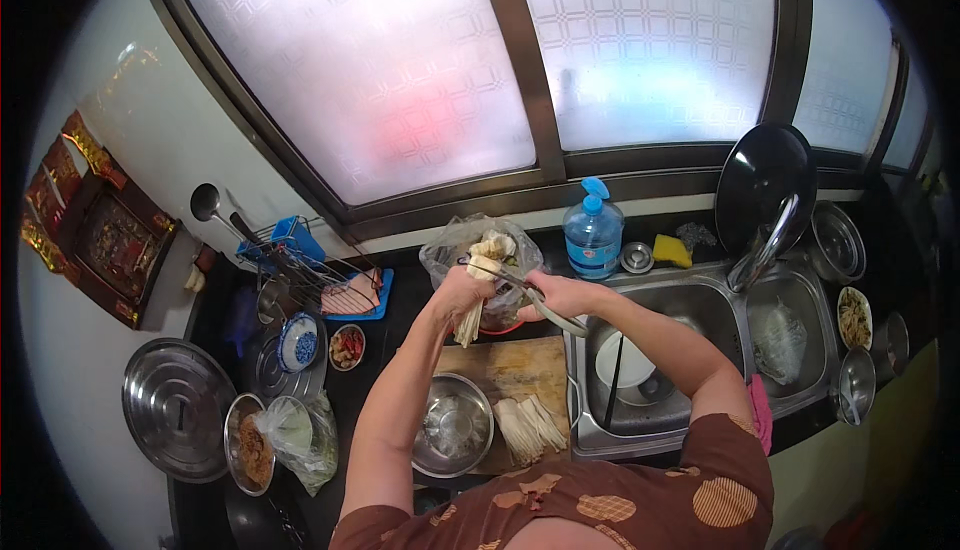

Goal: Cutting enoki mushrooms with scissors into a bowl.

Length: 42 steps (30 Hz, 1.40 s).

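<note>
My left hand grips a bunch of enoki mushrooms, its root end up and its stems hanging down. My right hand holds a pair of scissors, whose blades reach to the root end of the bunch. Behind and beneath both hands stands a clear plastic bag with scraps in it. A wooden cutting board lies nearer to me, with more enoki mushrooms on its right part and a steel bowl at its left.
At the right is a double steel sink holding a white dish. A blue soap bottle and a yellow sponge stand behind it. Leftward are a wire rack, a small bowl of red and tan pieces and a large steel lid.
</note>
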Available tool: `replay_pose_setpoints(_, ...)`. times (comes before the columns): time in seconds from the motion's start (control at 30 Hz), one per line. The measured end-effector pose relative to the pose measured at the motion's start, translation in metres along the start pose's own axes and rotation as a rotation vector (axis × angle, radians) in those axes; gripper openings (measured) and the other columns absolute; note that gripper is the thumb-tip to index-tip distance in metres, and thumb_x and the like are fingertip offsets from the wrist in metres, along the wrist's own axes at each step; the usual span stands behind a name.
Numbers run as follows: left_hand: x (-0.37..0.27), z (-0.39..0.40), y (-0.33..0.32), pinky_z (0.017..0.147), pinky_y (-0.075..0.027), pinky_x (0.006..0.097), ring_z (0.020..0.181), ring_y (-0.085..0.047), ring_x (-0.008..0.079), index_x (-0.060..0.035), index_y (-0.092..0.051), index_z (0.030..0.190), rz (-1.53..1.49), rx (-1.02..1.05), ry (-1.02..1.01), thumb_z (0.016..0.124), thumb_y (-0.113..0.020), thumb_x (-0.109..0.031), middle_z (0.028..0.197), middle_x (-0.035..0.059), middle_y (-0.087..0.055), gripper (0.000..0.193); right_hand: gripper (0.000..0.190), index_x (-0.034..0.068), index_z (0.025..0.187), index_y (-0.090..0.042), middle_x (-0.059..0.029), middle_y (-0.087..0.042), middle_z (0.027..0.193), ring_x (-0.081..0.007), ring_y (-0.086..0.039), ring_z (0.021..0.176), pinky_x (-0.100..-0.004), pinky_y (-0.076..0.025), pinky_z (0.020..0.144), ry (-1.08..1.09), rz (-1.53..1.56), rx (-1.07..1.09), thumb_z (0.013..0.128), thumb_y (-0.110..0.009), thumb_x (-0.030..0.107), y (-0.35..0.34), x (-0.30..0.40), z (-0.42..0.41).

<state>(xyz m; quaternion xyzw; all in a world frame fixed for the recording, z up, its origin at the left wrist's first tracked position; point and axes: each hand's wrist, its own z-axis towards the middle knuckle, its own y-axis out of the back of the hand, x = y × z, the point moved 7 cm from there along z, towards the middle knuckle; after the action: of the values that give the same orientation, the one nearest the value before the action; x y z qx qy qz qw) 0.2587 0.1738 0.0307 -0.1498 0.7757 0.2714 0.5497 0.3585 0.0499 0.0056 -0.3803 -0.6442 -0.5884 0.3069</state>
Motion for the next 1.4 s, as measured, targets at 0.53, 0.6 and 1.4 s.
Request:
replay_pose_setpoints(0.53,0.012,0.013,0.008,0.05,-0.043,0.0297,0.056,-0.053,0.0158,-0.0027,-0.061,0.075,-0.12,0.179,0.127,0.058,-0.061,0.001,0.066,0.0033,-0.056,0.018,0.036,0.002,0.093,-0.057,-0.0011,-0.055,0.07,-0.0108,-0.052,0.066,-0.0276,-0.043,0.061,0.097,0.134,0.002,0.076,-0.072,0.031,0.009,-0.004,0.016)
replay_pose_setpoints(0.6,0.016,0.015,0.009,0.048,-0.042,0.0294,0.054,-0.053,0.016,-0.0033,-0.06,0.073,-0.124,0.198,0.148,0.058,-0.061,0.001,0.064,0.0036,-0.055,0.016,0.032,0.002,0.092,-0.058,-0.0002,-0.054,0.067,-0.0091,-0.052,0.06,-0.026,-0.042,0.056,0.043,0.181,0.053,0.078,-0.071,0.028,0.005,-0.005,0.014)
replay_pose_setpoints(1.4,0.067,0.044,-0.002,0.043,-0.041,0.027,0.047,-0.051,0.0147,-0.0044,-0.056,0.074,-0.365,0.472,0.393,0.063,-0.061,-0.003,0.06,0.0057,-0.054,0.013,0.032,0.004,0.085,-0.061,-0.0004,-0.051,0.055,-0.0088,-0.049,0.044,-0.0247,-0.041,0.04,-0.161,0.205,0.088,0.083,-0.066,0.036,-0.002,-0.025,0.033)
